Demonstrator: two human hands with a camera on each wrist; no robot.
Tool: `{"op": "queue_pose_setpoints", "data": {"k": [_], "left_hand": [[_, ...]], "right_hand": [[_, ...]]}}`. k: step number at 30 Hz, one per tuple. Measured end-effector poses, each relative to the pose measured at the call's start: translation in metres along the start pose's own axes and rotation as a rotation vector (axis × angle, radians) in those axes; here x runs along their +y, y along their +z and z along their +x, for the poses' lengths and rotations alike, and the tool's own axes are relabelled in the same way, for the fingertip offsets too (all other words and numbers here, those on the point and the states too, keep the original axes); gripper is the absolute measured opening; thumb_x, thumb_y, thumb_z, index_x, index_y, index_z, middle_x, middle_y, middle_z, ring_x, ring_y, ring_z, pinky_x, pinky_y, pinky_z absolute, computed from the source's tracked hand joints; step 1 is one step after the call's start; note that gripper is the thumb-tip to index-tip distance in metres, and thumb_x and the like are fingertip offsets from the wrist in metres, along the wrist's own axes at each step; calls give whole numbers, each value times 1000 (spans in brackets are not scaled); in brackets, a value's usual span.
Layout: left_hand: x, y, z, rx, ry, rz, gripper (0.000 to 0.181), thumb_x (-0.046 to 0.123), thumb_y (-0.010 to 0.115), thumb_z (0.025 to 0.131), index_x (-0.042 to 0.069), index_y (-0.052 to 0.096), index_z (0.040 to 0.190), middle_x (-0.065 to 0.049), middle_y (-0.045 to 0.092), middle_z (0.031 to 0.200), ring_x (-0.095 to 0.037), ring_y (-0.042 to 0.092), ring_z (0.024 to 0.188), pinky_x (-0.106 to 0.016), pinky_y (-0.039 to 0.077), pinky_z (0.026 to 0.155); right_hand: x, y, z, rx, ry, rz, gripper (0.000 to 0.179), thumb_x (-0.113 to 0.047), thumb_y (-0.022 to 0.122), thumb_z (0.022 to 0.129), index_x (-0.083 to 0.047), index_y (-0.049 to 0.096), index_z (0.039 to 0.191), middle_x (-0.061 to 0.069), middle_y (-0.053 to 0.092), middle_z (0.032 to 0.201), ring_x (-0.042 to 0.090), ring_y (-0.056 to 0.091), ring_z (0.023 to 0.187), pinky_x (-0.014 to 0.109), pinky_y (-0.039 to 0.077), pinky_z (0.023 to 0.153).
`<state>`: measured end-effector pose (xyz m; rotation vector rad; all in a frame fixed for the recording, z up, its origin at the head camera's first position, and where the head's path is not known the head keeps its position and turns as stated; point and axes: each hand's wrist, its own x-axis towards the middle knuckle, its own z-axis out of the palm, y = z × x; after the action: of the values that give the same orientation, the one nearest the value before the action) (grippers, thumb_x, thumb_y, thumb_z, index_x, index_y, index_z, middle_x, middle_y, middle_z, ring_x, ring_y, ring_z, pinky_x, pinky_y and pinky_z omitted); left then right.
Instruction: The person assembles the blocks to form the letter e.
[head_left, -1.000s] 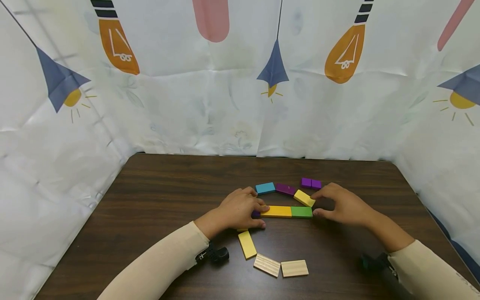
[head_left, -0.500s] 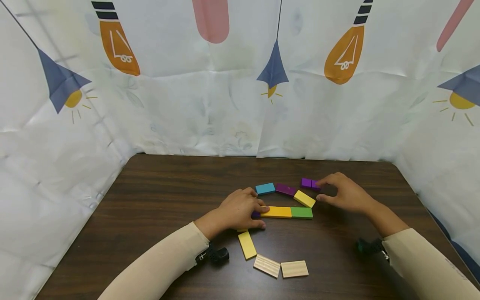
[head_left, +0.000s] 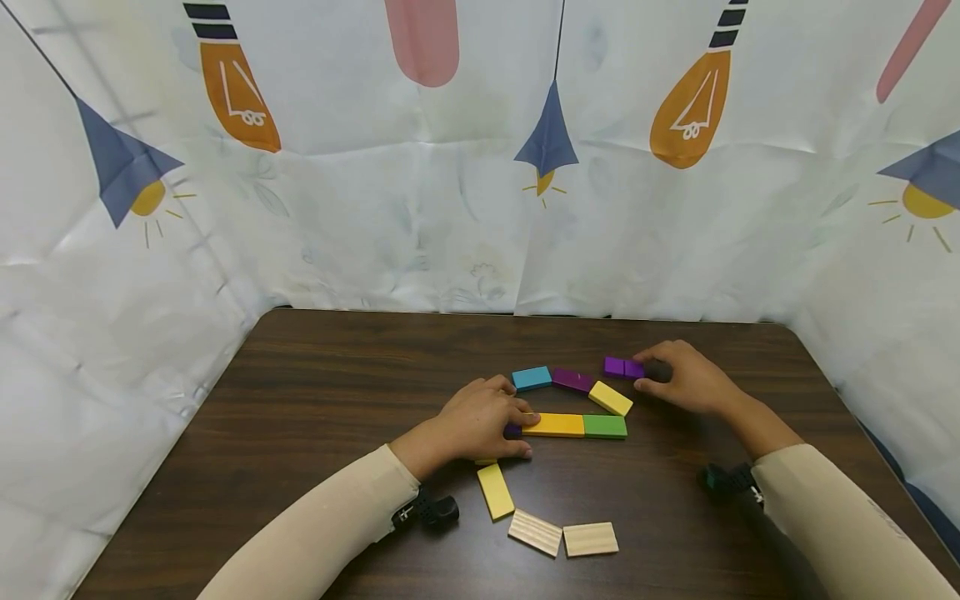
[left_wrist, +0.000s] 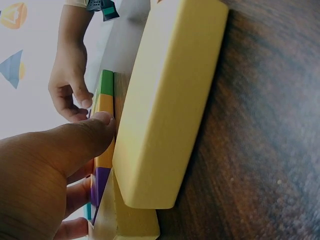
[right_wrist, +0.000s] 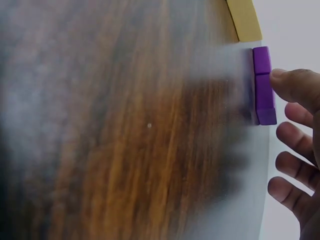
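Observation:
In the head view my left hand (head_left: 480,419) rests over the left part of a row of blocks: a dark purple block (head_left: 513,431), an orange block (head_left: 558,425) and a green block (head_left: 604,427). Its thumb lies on the near side and its other fingers reach over and beyond the row. My right hand (head_left: 690,377) is at the right end of two bright purple blocks (head_left: 624,367). Its index finger and thumb are spread around that end. In the right wrist view the thumb tip (right_wrist: 278,73) overlaps the purple blocks' side, and the other fingers stand apart from them.
A blue block (head_left: 532,378), a plum block (head_left: 572,380) and a yellow block (head_left: 611,398) form a bent line behind the row. Nearer lie another yellow block (head_left: 496,492) and two plain wooden blocks (head_left: 535,532). The brown table (head_left: 360,358) meets a patterned curtain (head_left: 465,225).
My right hand has left the yellow and green blocks' right ends and moved back to the bright purple blocks. My left hand stays where it was. The blocks look unmoved.

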<state>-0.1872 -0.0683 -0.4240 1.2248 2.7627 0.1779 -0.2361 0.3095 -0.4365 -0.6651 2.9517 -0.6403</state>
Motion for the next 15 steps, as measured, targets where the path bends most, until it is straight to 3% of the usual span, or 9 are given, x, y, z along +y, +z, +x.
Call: {"op": "queue_pose_setpoints", "data": {"k": [15], "left_hand": [[0, 0, 0, -2, -5, -2, 53, 58, 69, 92, 33, 66, 138, 18, 65, 132, -21, 49, 130, -45, 42, 106]], "right_hand": [[5, 10, 11, -18, 23, -14, 47, -33, 75, 95, -5, 67, 132, 19, 64, 131, 43, 53, 125, 62, 42, 102]]}}
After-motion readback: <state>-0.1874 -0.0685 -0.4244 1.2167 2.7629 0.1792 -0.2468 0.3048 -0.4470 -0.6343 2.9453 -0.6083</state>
